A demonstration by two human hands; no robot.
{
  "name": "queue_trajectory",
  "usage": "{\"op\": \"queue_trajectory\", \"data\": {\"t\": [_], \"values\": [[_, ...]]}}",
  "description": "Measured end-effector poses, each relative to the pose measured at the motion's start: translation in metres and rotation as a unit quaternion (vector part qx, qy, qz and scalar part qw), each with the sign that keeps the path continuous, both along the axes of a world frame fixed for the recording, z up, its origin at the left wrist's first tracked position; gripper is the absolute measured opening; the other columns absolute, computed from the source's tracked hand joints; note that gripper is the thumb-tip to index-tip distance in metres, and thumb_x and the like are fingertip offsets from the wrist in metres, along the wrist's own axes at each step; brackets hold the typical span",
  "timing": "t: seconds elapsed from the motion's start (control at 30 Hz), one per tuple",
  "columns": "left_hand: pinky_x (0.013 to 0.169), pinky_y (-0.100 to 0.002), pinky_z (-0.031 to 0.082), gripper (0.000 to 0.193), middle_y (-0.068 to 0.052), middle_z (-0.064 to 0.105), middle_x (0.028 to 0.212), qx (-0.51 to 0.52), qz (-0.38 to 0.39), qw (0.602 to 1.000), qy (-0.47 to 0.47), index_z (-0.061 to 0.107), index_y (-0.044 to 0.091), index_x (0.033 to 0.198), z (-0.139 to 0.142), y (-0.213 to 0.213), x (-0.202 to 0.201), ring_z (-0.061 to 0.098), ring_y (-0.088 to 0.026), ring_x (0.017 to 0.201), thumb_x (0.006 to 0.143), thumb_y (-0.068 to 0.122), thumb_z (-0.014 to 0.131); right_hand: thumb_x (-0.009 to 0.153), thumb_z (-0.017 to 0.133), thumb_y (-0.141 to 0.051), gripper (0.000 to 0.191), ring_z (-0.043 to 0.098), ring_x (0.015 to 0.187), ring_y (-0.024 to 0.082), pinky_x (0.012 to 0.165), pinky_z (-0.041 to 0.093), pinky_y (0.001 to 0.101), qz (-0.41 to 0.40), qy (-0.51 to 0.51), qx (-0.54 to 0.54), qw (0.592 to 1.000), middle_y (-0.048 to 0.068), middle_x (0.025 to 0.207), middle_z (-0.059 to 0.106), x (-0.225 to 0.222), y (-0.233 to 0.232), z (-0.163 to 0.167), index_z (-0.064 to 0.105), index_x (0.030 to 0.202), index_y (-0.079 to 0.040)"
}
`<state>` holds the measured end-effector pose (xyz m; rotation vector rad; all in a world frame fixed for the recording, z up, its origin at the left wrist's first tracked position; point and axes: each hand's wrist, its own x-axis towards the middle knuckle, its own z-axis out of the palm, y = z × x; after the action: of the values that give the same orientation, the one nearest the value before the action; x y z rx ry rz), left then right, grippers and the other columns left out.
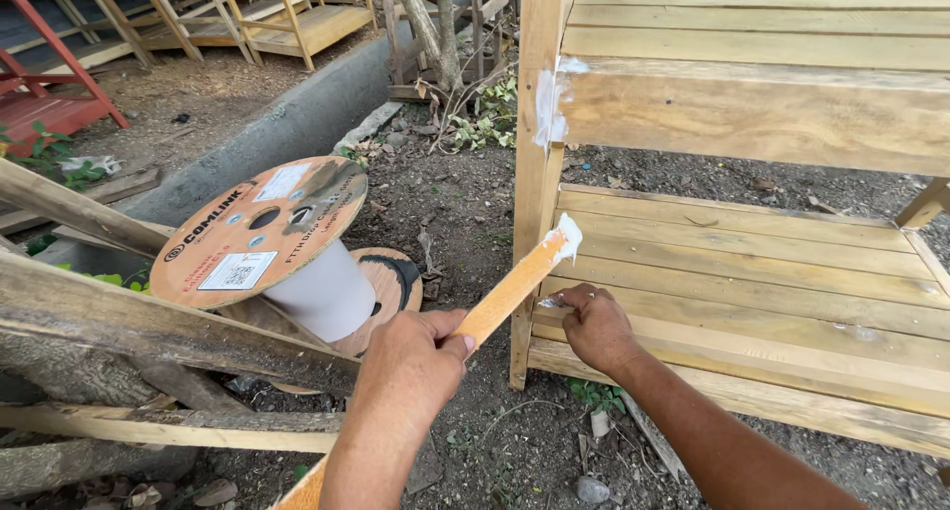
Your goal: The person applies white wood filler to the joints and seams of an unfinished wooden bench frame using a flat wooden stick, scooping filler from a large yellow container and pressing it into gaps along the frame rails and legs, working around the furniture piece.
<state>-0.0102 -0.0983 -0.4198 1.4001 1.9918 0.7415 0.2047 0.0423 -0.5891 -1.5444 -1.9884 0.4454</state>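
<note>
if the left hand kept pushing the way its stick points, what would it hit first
Probably the shelf post: the left hand aims its stick up and right, and the white-daubed tip already sits at or just before that post. Depth is unclear.

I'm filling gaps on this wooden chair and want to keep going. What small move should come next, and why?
Probably bring the right hand up to the white paste on the stick tip, held by the left hand. White filler already covers the upper joint; the fingers sit beside the seat slats, just under the loaded tip.

Putty-tipped wooden stick (505, 294)
Flat, orange-tan, slanting toward one o'clock; white paste on its upper end, beside the bench post.
</note>
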Motion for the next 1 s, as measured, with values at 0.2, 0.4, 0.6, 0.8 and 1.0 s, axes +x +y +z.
{"op": "queue_trajectory", "data": {"t": [0.2, 0.4, 0.6, 0.8, 1.0], "values": [[0.083, -0.037, 0.056, 0.031, -0.015, 0.079, 0.096, 0.011, 0.008, 1.000, 0.017, 0.077, 0.023, 0.119, 0.001, -0.014, 0.003, 0.076, -0.025, 0.084, 0.089, 0.024, 0.072, 0.086, 0.060, -0.013, 0.035, 0.058, 0.121, 0.034, 0.107, 0.046, 0.0431, -0.024, -0.054, -0.023, 0.998, 0.012, 0.125, 0.064, -0.015, 0.003, 0.003, 0.072, 0.119, -0.018], [0.085, -0.037, 0.057, 0.032, -0.011, 0.079, 0.097, -0.012, 0.011, 1.000, -0.004, 0.076, 0.024, 0.119, -0.001, -0.015, 0.005, 0.078, -0.024, 0.084, 0.088, 0.021, 0.071, 0.089, 0.059, -0.019, 0.037, 0.055, 0.128, 0.032, 0.109, 0.043, 0.0481, -0.052, -0.130, -0.028, 0.990, 0.012, 0.133, 0.057, -0.026, 0.012, 0.008, 0.068, 0.125, -0.023], [0.084, -0.036, 0.057, 0.032, -0.010, 0.081, 0.097, -0.001, 0.005, 1.000, -0.006, 0.077, 0.021, 0.120, -0.012, -0.009, 0.000, 0.077, -0.021, 0.083, 0.088, 0.021, 0.072, 0.091, 0.058, -0.022, 0.041, 0.049, 0.134, 0.028, 0.111, 0.040, 0.0505, -0.078, -0.163, -0.066, 0.981, 0.008, 0.138, 0.053, -0.032, 0.013, 0.009, 0.064, 0.131, -0.028], [0.076, -0.037, 0.058, 0.033, -0.012, 0.080, 0.094, -0.039, -0.002, 0.999, -0.028, 0.075, 0.021, 0.123, -0.013, -0.006, 0.004, 0.076, -0.020, 0.077, 0.090, 0.021, 0.070, 0.090, 0.059, -0.020, 0.043, 0.047, 0.128, 0.023, 0.107, 0.040, 0.0461, -0.092, -0.202, -0.061, 0.973, 0.004, 0.131, 0.052, -0.036, -0.001, -0.002, 0.064, 0.131, -0.032], [0.074, -0.037, 0.059, 0.033, -0.010, 0.079, 0.094, -0.050, -0.003, 0.998, -0.032, 0.075, 0.022, 0.123, -0.008, -0.004, 0.008, 0.075, -0.019, 0.075, 0.091, 0.021, 0.070, 0.084, 0.062, -0.019, 0.047, 0.049, 0.119, 0.022, 0.099, 0.040, 0.0461, -0.083, -0.196, 0.005, 0.977, 0.002, 0.122, 0.052, -0.032, -0.008, -0.014, 0.068, 0.128, -0.035]]}}
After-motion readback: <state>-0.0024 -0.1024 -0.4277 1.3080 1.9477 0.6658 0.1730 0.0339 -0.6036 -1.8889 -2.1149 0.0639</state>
